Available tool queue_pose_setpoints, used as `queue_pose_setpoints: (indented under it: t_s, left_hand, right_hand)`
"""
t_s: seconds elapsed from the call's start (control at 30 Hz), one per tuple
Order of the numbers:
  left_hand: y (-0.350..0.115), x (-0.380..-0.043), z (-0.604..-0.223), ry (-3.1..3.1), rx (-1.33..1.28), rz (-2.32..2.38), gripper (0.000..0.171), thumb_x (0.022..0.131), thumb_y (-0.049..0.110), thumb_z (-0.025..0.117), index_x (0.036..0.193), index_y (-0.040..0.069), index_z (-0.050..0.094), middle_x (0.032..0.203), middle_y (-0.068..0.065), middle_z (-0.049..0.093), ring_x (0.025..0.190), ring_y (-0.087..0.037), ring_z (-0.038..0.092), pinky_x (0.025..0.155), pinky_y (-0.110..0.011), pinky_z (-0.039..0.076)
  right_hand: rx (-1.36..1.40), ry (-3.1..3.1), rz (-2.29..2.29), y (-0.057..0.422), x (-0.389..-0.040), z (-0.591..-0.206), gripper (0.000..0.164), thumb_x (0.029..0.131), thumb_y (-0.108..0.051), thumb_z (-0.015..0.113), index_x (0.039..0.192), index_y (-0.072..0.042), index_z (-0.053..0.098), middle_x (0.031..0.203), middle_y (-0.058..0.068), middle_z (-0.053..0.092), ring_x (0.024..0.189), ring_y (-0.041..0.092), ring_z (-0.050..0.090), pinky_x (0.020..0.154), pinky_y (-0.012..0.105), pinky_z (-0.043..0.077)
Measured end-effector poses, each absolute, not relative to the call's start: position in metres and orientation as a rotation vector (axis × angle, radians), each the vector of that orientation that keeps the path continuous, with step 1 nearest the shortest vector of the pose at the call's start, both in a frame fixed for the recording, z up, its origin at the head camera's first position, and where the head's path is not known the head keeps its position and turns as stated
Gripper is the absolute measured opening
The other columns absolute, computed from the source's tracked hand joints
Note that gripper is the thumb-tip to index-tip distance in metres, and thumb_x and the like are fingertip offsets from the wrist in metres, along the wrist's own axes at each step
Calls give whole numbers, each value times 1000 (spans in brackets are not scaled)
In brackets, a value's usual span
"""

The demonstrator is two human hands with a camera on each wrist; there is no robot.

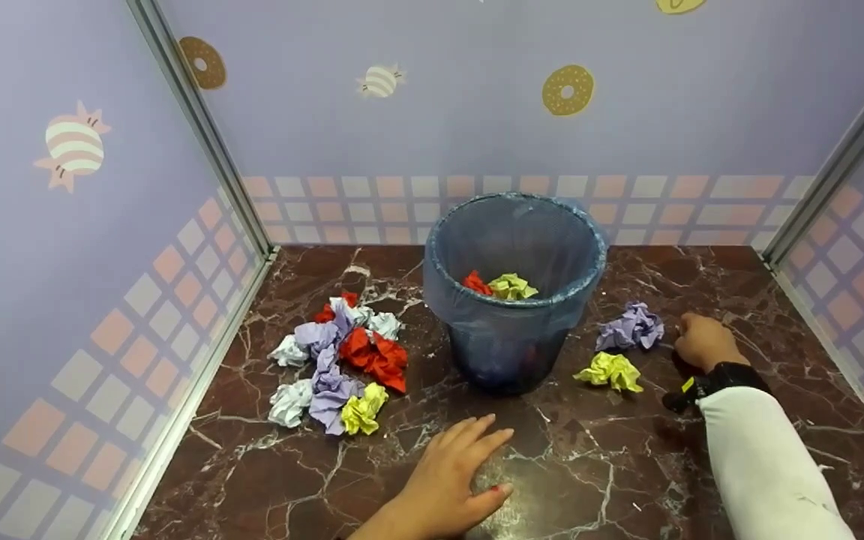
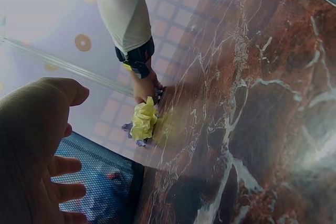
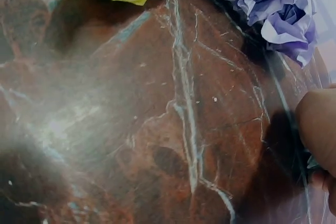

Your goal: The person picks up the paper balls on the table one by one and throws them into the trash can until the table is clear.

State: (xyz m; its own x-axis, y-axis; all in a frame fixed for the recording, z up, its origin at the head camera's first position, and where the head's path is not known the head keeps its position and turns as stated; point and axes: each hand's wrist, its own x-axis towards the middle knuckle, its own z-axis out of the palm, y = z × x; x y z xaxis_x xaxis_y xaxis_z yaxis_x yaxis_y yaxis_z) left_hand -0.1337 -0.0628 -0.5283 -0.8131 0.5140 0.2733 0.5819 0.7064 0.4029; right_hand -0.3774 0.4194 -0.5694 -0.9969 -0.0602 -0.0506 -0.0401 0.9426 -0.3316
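My right hand is low at the tabletop on the right, fingers curled, just right of a crumpled purple paper. A small pale bit of crumpled paper shows between its finger and thumb in the right wrist view; the rest is hidden by the hand. Nearer me lies a crumpled yellow paper. My left hand, fingers spread, is over the table in front of a dark mesh waste bin and holds nothing. A red paper ball and a yellow one show inside the bin.
Left of the bin lies a loose pile of crumpled papers, with red, purple, white and yellow pieces. A clear plastic liner folds over the bin's rim. Patterned panels enclose the marbled table on three sides.
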Motion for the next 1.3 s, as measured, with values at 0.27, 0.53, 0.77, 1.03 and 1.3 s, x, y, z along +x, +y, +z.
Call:
queue_pose_setpoints:
  t_s: [0.27,0.53,0.77,1.03,1.3]
  left_hand:
    - [-65,-140,-529,-2722,-889,-702,72,91,51,69,156,34,43,159,-5,48,140,-32,52,108,-62,47]
    - [-67,-140,-526,-2685,-886,-705,73,91,51,70,156,34,42,160,-7,47,140,-30,52,105,-61,48]
    - [-78,-143,-512,-2769,-828,-723,73,94,52,66,159,34,37,166,-5,37,147,-32,45,114,-64,42]
    - [-102,-163,-500,-2857,-634,-757,74,95,55,63,160,35,33,170,-3,29,151,-35,39,119,-63,35]
    - [-139,-188,-500,-2812,-414,-781,74,94,52,65,160,33,36,169,-4,30,151,-39,38,117,-68,34]
  right_hand:
    - [-82,3205,-602,411,-375,-581,7,85,-8,54,88,-2,54,90,28,58,83,53,57,71,62,44]
    - [-56,3125,-838,415,-369,-561,7,80,-6,55,86,-2,57,85,21,62,76,36,56,66,39,42]
    - [-120,3117,-945,405,-375,-488,11,83,-7,58,93,-4,60,104,28,65,88,39,59,63,32,44]
    - [-166,2959,-1074,369,-377,-385,23,93,-9,53,115,-5,56,123,27,59,63,18,56,49,30,51]
    - [-498,3189,-873,321,-392,-315,15,87,-8,58,100,-5,64,113,24,65,73,28,58,67,46,51]
